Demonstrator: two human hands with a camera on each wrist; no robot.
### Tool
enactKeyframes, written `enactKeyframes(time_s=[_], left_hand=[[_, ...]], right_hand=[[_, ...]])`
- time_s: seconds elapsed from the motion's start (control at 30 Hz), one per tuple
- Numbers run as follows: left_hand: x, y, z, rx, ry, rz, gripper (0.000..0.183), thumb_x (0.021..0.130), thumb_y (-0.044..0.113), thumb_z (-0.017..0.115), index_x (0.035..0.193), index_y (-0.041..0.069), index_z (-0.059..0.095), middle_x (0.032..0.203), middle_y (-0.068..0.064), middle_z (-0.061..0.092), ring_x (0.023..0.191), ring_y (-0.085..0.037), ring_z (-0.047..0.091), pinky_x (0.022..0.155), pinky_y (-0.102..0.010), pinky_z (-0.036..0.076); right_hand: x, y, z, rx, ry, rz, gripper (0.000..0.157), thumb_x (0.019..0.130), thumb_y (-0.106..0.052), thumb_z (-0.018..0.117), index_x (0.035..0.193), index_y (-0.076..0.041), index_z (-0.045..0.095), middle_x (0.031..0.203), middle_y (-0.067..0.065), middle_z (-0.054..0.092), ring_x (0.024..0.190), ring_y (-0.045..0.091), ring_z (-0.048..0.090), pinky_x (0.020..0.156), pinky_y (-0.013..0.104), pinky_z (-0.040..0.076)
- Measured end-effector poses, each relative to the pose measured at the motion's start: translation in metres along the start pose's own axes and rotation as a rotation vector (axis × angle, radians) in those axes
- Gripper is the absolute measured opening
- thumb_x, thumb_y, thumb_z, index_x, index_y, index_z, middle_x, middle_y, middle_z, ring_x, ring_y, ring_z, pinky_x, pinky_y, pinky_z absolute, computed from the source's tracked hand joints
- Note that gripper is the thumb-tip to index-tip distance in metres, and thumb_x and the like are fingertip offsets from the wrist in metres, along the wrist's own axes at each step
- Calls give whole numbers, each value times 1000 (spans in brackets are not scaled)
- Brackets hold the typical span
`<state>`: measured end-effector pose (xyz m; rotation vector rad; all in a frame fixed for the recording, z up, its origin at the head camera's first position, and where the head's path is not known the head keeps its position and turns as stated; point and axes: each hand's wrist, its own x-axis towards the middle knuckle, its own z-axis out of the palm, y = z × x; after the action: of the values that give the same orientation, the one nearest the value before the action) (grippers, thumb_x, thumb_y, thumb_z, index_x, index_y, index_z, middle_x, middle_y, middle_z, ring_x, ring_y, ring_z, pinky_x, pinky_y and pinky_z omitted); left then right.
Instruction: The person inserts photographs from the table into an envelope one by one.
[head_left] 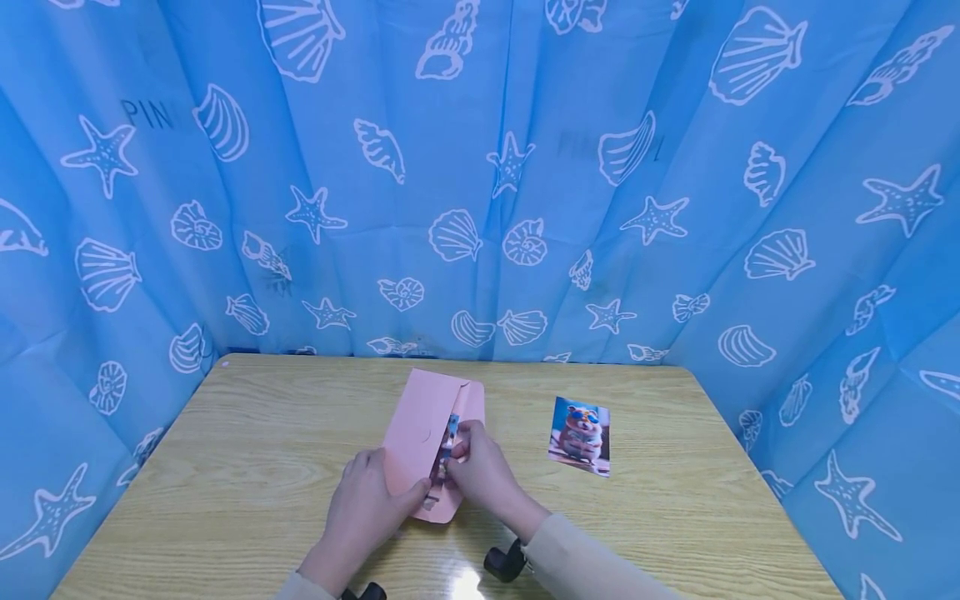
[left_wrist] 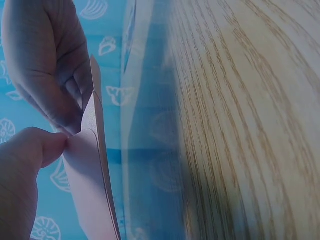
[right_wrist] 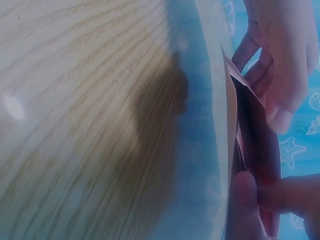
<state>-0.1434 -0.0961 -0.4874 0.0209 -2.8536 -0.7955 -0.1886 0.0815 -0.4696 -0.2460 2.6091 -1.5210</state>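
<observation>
While the pink envelope [head_left: 429, 446] lies near the middle of the table [head_left: 247, 467], both hands work at its open side. The left hand [head_left: 367, 500] pinches the envelope's near edge, thumb on top, and holds the mouth apart; the left wrist view shows the thumb pressed on the thin paper edge. The right hand [head_left: 480, 471] has its fingers curled round a photo [head_left: 446, 454], which sits partly inside the envelope with a strip of its print showing at the opening. In the right wrist view the envelope [right_wrist: 250, 150] stands as a narrow dark slot between the two hands, so each grip is narrow, one on paper, one on card.

A second photo [head_left: 580, 435], a hamster in sunglasses, lies flat on the table to the right, well apart from the envelope. A blue curtain [head_left: 480, 167] printed with shells and starfish closes in the table on three sides.

The envelope looks light and limp and would likely buckle or crease if squeezed hard; it is best held by the edge near the mouth. The photo seems stiffer and glossy, probably slippery and prone to fingermarks, so its edges are the place to take hold.
</observation>
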Motion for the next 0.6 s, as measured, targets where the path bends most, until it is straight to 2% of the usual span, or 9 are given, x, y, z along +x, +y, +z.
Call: enactKeyframes(time_s=[0.17,0.3,0.47,0.6], left_hand=[[0,1,0,-5,-19,-14,92,77,64,68,124,-14,54,119,-25,55,112,-37,52,91,-51,46],[0,0,-1,-8,-17,-12,92,77,63,68,124,-14,53,119,-26,55,112,-38,52,90,-51,46],[0,-1,-1,-9,-7,-9,91,77,62,69,124,-15,53,119,-27,55,111,-40,52,90,-52,46],[1,-2,0,-3,-8,-15,92,78,64,67,124,-14,54,120,-28,55,113,-40,52,90,-52,45]], right_hand=[[-1,-1,2,51,-9,11,47,84,6,63,127,8,45,90,7,56,67,17,64,56,25,53],[0,-2,3,50,-14,10,50,83,5,64,129,10,45,92,9,57,68,16,63,56,25,53],[2,0,3,-1,-20,-38,54,82,2,67,131,12,46,97,9,59,73,12,58,59,23,52],[3,1,2,-11,-41,-76,54,82,4,66,131,14,47,99,12,59,78,13,60,61,22,52]])
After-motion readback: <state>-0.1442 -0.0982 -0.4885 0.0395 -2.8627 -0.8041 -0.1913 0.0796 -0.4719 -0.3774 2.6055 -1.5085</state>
